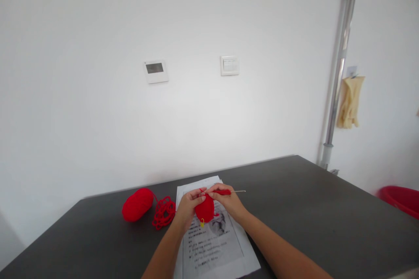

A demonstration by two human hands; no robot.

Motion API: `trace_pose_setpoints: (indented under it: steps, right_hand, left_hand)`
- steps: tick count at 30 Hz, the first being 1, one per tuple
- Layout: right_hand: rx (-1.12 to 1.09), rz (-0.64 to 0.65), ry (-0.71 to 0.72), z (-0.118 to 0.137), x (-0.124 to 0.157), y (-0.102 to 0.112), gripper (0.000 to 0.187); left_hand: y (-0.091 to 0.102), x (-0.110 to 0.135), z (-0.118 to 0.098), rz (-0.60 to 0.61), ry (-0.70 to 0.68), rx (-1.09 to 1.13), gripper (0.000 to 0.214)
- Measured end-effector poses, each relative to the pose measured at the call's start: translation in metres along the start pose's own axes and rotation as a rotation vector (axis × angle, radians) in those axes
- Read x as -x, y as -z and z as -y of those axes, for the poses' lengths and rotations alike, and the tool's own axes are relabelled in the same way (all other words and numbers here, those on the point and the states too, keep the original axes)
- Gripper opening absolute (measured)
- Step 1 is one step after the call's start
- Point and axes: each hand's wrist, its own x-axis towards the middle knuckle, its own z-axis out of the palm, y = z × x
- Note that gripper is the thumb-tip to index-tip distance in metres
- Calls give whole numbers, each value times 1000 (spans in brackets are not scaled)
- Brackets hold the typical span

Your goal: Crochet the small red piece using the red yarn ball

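unreadable printed sheets (pixel 225 256) lie beneath the red crochet (pixel 204 210).

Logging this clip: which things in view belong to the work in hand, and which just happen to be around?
In use:
- red crochet piece, in the left hand
- crochet hook, in the right hand
- yellow stitch marker
- red yarn ball and loose yarn
- printed sheets, probably

Just around:
- light switch
- wall panel
- hanging gloves
- red tub
- metal pole

Hook (pixel 224 192), lower center: left end indistinct. Printed sheet (pixel 212 248) beneath: text illegible. Red container (pixel 400 199), lower right: cut off.
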Motion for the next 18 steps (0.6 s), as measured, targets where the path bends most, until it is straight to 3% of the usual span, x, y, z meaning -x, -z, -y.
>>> trace_pose_setpoints:
  steps: [11,18]
  right_hand:
    - [40,118,-24,1,0,7,23]
    - [99,99,29,3,2,4,18]
  left_hand:
    - [6,0,-1,33,78,-17,40]
    - [5,1,-2,43,80,-11,48]
